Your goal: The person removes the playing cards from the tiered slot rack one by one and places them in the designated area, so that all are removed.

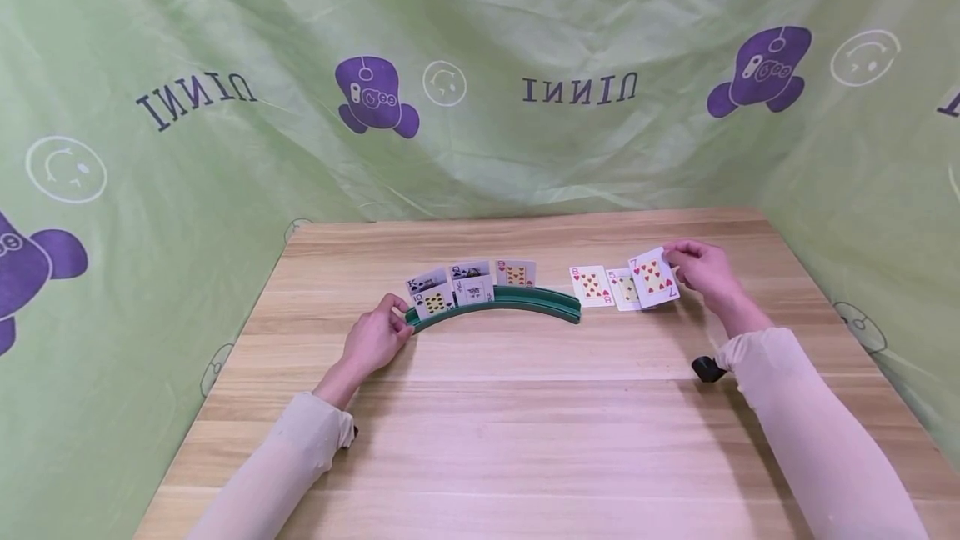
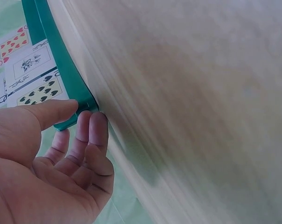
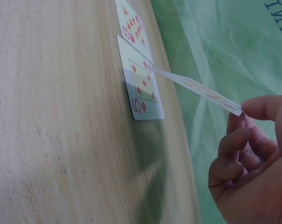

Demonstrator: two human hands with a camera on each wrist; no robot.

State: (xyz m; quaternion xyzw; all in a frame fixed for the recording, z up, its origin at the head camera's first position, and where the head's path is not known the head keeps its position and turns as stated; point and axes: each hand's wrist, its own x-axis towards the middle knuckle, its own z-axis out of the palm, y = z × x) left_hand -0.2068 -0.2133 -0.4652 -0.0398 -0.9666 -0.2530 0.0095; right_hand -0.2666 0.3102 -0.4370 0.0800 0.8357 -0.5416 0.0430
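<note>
My left hand [image 1: 377,336] pinches the left end of a curved green card holder [image 1: 536,299] between thumb and fingers. In its back row stand a king [image 1: 427,280], a queen [image 1: 470,269] and a red heart card [image 1: 516,273]; a ten of spades [image 1: 433,302] and a joker [image 1: 474,290] stand in front. By its edge, my right hand [image 1: 701,273] pinches a seven of hearts [image 1: 651,277], tilted above the table. Partly beneath it in the head view lies a five of diamonds [image 3: 143,88], beside an eight of hearts [image 1: 592,286].
The wooden table [image 1: 517,440] runs back to a green printed cloth [image 1: 480,165] that hangs behind and at both sides. A black device [image 1: 707,369] sits at the right wrist.
</note>
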